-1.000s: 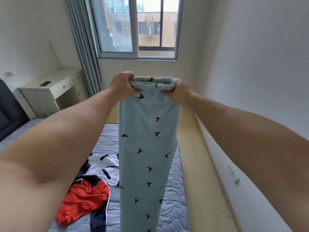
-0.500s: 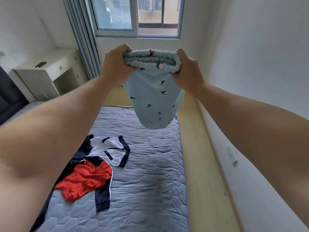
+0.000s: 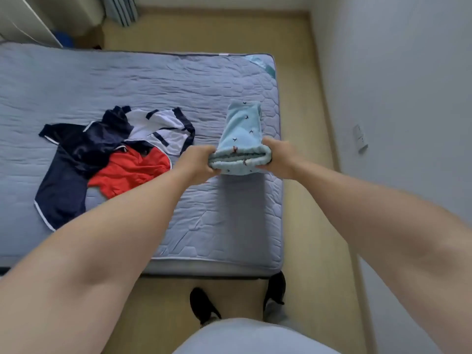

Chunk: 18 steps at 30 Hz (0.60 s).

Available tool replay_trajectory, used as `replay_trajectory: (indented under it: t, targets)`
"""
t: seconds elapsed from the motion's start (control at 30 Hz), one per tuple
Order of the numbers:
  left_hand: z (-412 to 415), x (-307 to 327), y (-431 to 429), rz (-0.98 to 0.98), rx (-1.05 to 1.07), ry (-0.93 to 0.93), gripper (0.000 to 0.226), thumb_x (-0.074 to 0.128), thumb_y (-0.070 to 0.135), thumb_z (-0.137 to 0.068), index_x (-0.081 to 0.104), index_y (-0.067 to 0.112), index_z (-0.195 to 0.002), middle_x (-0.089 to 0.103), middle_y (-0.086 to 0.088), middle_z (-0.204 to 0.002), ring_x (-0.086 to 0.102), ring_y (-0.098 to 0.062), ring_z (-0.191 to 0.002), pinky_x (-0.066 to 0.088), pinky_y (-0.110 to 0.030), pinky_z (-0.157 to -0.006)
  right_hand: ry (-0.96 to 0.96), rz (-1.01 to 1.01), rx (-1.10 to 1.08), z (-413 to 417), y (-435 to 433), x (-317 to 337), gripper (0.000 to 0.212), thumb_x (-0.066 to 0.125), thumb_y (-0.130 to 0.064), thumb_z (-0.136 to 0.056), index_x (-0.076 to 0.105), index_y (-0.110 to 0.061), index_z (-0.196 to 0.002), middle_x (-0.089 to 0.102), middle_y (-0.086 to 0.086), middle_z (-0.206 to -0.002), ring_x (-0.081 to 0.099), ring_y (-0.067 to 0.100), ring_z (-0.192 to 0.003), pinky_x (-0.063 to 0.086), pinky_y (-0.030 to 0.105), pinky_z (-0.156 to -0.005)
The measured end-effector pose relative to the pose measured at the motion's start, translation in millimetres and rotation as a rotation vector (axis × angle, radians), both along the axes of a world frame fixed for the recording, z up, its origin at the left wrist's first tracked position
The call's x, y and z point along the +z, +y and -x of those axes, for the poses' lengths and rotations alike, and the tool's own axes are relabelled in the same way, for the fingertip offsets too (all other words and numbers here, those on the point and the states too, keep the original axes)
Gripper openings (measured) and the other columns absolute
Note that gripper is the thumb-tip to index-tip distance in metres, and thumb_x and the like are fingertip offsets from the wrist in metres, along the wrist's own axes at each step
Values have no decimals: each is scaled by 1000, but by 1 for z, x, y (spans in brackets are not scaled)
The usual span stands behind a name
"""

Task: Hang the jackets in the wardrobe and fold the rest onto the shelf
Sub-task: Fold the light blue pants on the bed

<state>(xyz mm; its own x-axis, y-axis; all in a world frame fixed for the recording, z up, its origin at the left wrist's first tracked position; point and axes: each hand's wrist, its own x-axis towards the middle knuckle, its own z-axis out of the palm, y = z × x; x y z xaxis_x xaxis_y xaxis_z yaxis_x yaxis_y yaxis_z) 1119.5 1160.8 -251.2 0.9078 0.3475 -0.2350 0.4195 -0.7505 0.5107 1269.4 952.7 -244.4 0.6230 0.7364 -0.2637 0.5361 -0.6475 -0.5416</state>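
Light blue trousers [image 3: 242,129] with small dark bird prints lie folded lengthwise on the right side of the bed [image 3: 217,213], stretching away from me. My left hand [image 3: 198,163] grips the left end of their waistband and my right hand [image 3: 279,157] grips the right end. To the left on the bed lies a crumpled navy, white and red jacket [image 3: 107,154], spread out and untouched.
The grey quilted mattress fills the left and middle of the view. A strip of wooden floor [image 3: 314,226] runs between the bed and the white wall on the right. Curtains [image 3: 120,8] hang at the far left. My black shoes [image 3: 204,305] stand at the bed's foot.
I have lowered the trousers from shoulder height in front of the window down onto the bed. My view has tilted down from the window to the mattress.
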Motion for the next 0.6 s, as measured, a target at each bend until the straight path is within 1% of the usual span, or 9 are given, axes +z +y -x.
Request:
replay_trajectory:
  t: [0.07,0.1,0.17,0.23,0.3,0.4,0.47,0.53,0.6]
  targets:
    - [28,-32,-19,-1,-35,140,21,78,29,-78,61,20,-86,66,-2,-85,63,-31,-89,51,-38,-73,57,109,21,30,-18,-37,41,79,-44,-77,41,-28,-78,54,-3,-80,51,20,-71,38,31,-55]
    - [42,-47,-28,0,-59,198,18,76,25,-78,61,17,-86,67,-4,-87,62,-31,-89,51,-39,-72,79,163,44,45,-27,-54,42,79,-44,-77,41,-26,-78,55,-2,-81,52,22,-74,41,33,-58]
    - [70,-71,-45,8,-121,291,10,67,14,-78,58,14,-84,64,-7,-85,61,-33,-87,45,-37,-65,127,272,100,73,-43,-82,37,76,-38,-81,42,-23,-83,56,4,-87,55,27,-81,46,37,-65]
    - [91,-87,-58,14,-158,375,14,60,7,-78,60,12,-91,62,-8,-85,59,-33,-84,40,-36,-59,174,352,123,96,-55,-101,28,68,-26,-83,40,-23,-83,53,4,-86,56,30,-79,42,36,-59]
    - [108,-98,-68,29,-165,419,19,59,5,-81,62,13,-99,62,-9,-89,59,-32,-83,44,-37,-60,196,379,123,117,-63,-115,23,64,-20,-82,41,-24,-83,53,3,-84,57,29,-77,41,34,-56]
    - [132,-111,-79,76,-163,482,17,59,5,-84,54,15,-97,65,-11,-99,61,-31,-87,54,-42,-71,243,431,150,147,-74,-130,27,65,-22,-82,39,-28,-79,52,2,-83,55,25,-73,40,33,-54]
    - [145,-118,-81,105,-168,518,15,59,7,-83,55,13,-95,65,-12,-99,61,-30,-87,50,-39,-66,286,443,141,160,-80,-138,32,68,-27,-81,37,-30,-77,50,0,-83,52,22,-72,38,31,-52]
    - [153,-122,-78,145,-142,524,14,60,8,-81,63,9,-95,65,-10,-90,60,-29,-83,41,-33,-59,313,430,108,168,-82,-142,37,72,-31,-79,36,-30,-75,48,-3,-82,49,18,-70,35,30,-52]
    - [157,-123,-76,176,-132,532,13,61,9,-79,65,15,-90,63,-6,-83,59,-27,-79,39,-32,-56,336,432,94,173,-81,-144,37,74,-33,-78,38,-28,-76,48,-3,-82,45,13,-68,33,30,-51]
